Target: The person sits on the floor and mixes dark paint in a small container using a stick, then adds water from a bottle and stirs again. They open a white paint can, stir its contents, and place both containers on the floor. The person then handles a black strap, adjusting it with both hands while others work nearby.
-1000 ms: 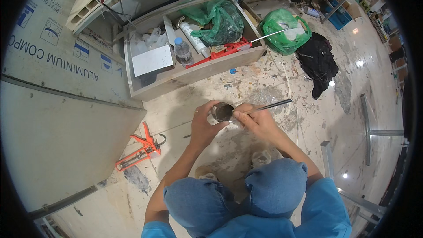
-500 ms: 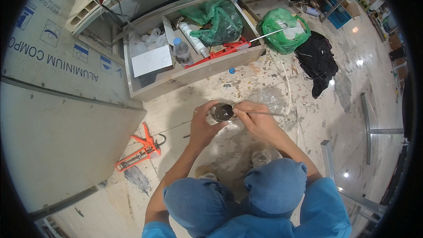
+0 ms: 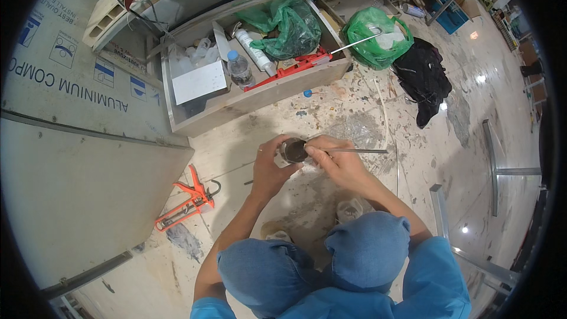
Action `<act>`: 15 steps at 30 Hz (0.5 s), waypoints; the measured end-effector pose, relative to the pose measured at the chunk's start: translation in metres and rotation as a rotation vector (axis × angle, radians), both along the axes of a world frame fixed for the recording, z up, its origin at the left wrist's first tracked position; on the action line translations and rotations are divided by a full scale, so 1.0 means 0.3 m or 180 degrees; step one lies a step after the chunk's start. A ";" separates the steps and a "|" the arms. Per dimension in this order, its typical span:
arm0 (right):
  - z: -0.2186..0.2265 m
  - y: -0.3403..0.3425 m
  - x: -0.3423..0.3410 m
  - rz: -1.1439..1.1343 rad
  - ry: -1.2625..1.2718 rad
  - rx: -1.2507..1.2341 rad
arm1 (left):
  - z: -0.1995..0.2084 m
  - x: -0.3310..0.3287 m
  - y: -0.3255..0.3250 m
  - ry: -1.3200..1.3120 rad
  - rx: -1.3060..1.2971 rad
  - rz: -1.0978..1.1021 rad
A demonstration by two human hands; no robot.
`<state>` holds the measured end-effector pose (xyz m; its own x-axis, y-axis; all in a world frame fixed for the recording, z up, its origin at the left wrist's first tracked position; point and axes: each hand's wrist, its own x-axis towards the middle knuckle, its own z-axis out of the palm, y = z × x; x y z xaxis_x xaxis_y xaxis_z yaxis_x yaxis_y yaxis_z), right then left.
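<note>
My left hand [image 3: 269, 168] is wrapped round a small round cup [image 3: 291, 151] with dark contents, held above the floor between my knees. In my right hand [image 3: 341, 160] is a thin metal rod [image 3: 367, 151], pinched by the fingers close to the cup's right rim. Its long end sticks out to the right; the near tip is hidden by my fingers or inside the cup, I cannot tell which. An orange-red caulking gun [image 3: 192, 198] lies on the floor left of my left forearm.
Ahead stands an open wooden box [image 3: 260, 106] holding a clear bottle [image 3: 238, 70], a white sealant tube [image 3: 254, 53], a red caulking gun [image 3: 289, 70] and a green bag [image 3: 289, 26]. Another green bag [image 3: 361, 47] and black cloth [image 3: 422, 80] lie to its right. Panels [image 3: 88, 183] stand at left.
The rod has swung slightly and its outer end now reaches a little further right. My right hand has shifted slightly left over the cup. The left hand keeps its hold.
</note>
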<state>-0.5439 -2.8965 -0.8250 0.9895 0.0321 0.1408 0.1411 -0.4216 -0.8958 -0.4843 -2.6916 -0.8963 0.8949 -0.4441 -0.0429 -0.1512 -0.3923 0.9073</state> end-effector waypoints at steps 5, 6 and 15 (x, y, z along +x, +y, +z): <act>0.014 -0.004 -0.006 -0.0013 0.0216 -0.0486 | 0.002 0.002 0.003 0.0044 0.0051 0.0087; 0.015 -0.006 -0.006 0.0047 0.0352 -0.0226 | 0.001 0.003 0.002 0.0024 0.0002 0.0074; -0.004 -0.022 -0.017 -0.0224 -0.0037 0.0146 | -0.017 0.007 -0.008 -0.0224 -0.0137 0.0208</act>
<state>-0.5489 -2.9031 -0.8263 0.9874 -0.0442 0.1521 0.1232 -0.3894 -0.9128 -0.4821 -2.6942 -0.9013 0.9222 -0.3849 0.0388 -0.1904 -0.3644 0.9116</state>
